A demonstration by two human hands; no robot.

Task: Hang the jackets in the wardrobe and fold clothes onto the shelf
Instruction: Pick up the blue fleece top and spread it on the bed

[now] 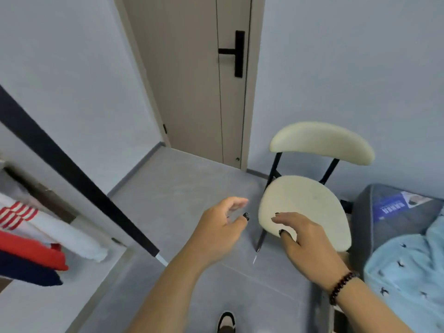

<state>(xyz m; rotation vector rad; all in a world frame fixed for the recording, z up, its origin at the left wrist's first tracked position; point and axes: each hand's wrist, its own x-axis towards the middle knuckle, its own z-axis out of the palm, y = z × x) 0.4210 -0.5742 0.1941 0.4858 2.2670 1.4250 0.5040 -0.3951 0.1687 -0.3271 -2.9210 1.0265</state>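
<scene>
Cream chair (305, 210) is sitting centre-right while your left hand (221, 227) and right hand (305, 236) are hovering empty, fingers relaxed; folded clothes (31, 246) are lying lower left, light-blue shirt (408, 267) lower right.

both forearms are extended forward and slightly inward from the bottom of the view, bare to the edge of the frame. the left hand (219, 228) is held out in front with the palm turned inward, its fingers loosely spread and only slightly bent, the thumb set apart below them; nothing is held in it. the right hand (305, 236) is held palm down, fingers relaxed and nearly straight (the thumb is tucked a little under the palm), and nothing is gripped. dark polish is seen on the nails of both hands. a dark beaded bracelet (341, 287) is worn on the right wrist. the two hands are held near each other, apart, at about the same height.
</scene>
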